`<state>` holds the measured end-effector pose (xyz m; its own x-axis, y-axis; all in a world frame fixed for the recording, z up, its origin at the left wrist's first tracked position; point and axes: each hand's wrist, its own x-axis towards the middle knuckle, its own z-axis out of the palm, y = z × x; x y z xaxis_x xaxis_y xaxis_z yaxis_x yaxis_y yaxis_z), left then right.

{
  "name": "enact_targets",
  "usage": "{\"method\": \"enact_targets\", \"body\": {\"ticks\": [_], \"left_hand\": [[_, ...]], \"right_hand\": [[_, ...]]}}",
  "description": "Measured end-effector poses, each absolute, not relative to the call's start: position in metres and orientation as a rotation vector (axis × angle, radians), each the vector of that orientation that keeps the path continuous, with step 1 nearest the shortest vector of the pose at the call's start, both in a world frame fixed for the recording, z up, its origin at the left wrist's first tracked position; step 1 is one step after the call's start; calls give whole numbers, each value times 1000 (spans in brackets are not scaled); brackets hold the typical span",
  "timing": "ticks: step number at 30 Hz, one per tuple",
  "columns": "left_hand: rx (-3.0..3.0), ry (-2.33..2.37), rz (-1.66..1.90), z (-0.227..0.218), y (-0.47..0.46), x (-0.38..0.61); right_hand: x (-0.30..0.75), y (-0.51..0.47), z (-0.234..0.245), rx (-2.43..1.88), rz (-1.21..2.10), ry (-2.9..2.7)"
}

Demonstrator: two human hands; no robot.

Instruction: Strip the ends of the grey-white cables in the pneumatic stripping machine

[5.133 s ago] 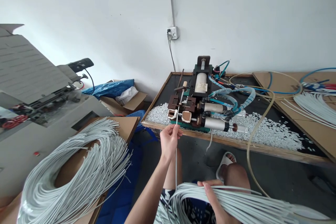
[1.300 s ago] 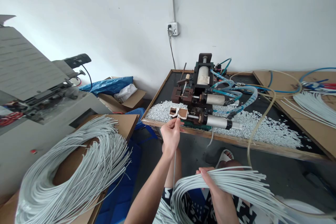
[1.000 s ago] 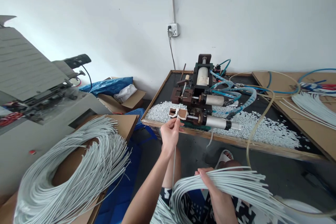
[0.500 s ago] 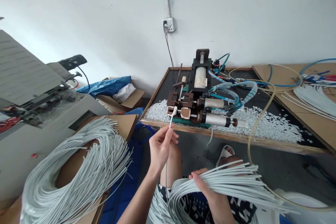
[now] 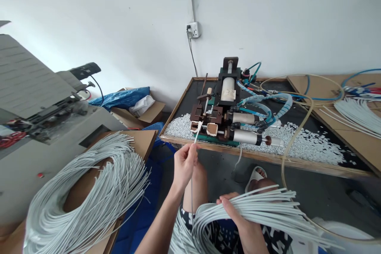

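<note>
Between thumb and fingers, my left hand (image 5: 185,164) pinches a single white cable (image 5: 197,135). Its end reaches in between the jaws at the front of a pneumatic wire-stripping machine (image 5: 228,105), and the tip is hard to make out there. The rest of this cable hangs down from the hand toward my lap. My right hand (image 5: 235,210) is wrapped round a thick bundle of white cables (image 5: 270,208) lying across my lap, its loose ends fanning out to the right.
A large coil of white cables (image 5: 119,190) lies on cardboard at the left, beside a grey machine (image 5: 59,135). Small white offcuts (image 5: 312,145) are scattered over the wood-edged table (image 5: 178,105). Blue air hoses (image 5: 279,97) and a yellowish hose (image 5: 293,143) run at the right.
My left hand has shifted slightly right, and the cable it holds now sits further into the machine's jaws. The right hand keeps its grip on the bundle. The view has shifted slightly.
</note>
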<state>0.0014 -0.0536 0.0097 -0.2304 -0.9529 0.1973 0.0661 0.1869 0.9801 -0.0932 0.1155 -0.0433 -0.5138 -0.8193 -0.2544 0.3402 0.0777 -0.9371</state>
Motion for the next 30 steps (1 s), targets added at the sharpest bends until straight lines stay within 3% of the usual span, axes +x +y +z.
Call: {"method": "enact_targets", "body": {"ticks": [4, 30], "left_hand": [[951, -1574, -1136, 4, -65, -13], [981, -1371, -1157, -8, -79, -37]], "right_hand": [[-96, 120, -49, -560, -1605, 1450], [-104, 122, -50, -510, -1659, 1500]]}}
